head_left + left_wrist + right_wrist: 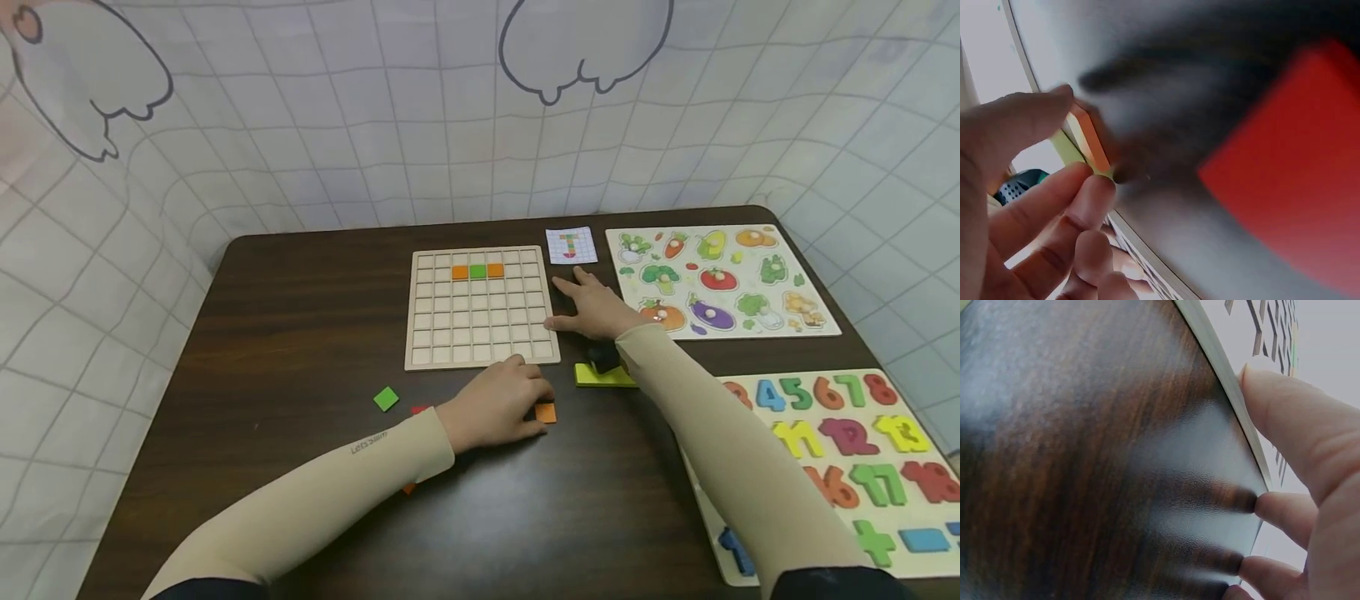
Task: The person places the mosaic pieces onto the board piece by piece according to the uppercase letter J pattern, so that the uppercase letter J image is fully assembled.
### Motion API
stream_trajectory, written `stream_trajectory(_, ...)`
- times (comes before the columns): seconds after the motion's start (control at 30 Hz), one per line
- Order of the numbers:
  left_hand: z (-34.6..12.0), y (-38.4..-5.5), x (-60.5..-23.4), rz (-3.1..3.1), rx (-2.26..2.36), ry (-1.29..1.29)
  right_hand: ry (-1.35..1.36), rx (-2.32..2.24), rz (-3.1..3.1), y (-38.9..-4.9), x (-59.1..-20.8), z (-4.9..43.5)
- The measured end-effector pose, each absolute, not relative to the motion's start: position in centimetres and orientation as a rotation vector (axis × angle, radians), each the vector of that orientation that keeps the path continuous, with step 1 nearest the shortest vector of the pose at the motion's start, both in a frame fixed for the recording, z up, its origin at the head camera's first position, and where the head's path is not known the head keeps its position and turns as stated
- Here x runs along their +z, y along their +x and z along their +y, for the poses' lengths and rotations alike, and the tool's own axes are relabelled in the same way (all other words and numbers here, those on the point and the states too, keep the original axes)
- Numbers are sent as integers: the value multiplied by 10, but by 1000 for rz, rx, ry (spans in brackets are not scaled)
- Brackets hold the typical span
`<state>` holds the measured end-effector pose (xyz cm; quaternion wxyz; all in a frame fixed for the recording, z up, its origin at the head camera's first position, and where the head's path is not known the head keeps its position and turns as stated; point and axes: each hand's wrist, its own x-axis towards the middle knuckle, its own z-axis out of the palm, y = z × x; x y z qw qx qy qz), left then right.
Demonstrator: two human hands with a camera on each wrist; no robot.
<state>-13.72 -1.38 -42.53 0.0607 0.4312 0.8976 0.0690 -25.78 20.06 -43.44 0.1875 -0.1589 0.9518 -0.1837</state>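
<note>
While I watched the head view, my left hand (498,400) lay on the table (300,333) below the grid board (480,304), fingers curled round an orange tile (547,412). My right hand (596,304) rested flat, fingers spread, beside the board's right edge, under a small card (572,246).

From the left wrist, thumb and fingers (1054,200) pinched the orange tile (1088,140); a red tile (1297,187) loomed blurred.

From the right wrist, straight fingertips (1272,509) touched the tabletop beside the board edge (1222,369).
</note>
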Motion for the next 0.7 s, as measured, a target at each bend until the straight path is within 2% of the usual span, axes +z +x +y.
stream_trajectory(0.5, -8, -141, -431, 2799, 239, 1317, -447, -530, 2691, -255, -432, 202)
stream_trajectory(0.7, -18, -156, -425, 2862, 309, 1217, -447, -523, 2691, -257, -434, 201)
